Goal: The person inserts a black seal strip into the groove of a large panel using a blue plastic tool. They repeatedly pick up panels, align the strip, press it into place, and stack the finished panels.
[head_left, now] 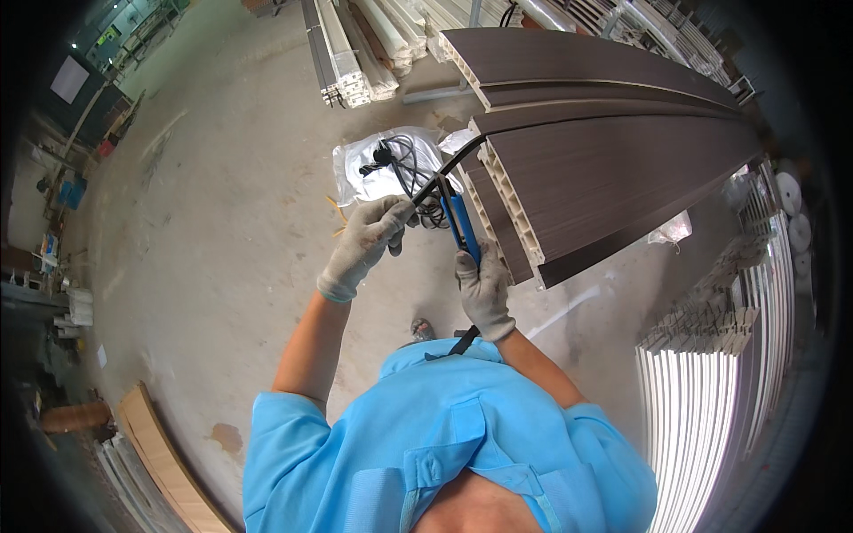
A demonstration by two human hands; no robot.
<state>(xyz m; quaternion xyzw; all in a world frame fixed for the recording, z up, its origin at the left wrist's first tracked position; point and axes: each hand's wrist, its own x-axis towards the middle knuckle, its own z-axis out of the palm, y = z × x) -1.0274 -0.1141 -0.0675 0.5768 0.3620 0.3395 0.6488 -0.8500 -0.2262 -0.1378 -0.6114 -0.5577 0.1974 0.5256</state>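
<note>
My left hand point(362, 244), in a pale grey work glove, is closed around the loose end of a thin dark strip point(462, 155). The strip bends up from that hand to the near end of a dark brown hollow-core panel point(613, 169). My right hand point(484, 291), gloved alike, grips a plier-like cutter with blue handles point(463, 229). The cutter's dark head meets the strip just right of my left fingers. Whether its jaws are closed on the strip I cannot tell.
Behind the tool, a coiled black cable point(418, 164) lies on a white plastic bag point(355, 182). Another brown panel point(577, 62) rests beyond the first. Long white profiles point(369, 44) lie at the back, and stacked white lengths point(689, 417) stand at right. A wooden board point(169, 453) leans at lower left.
</note>
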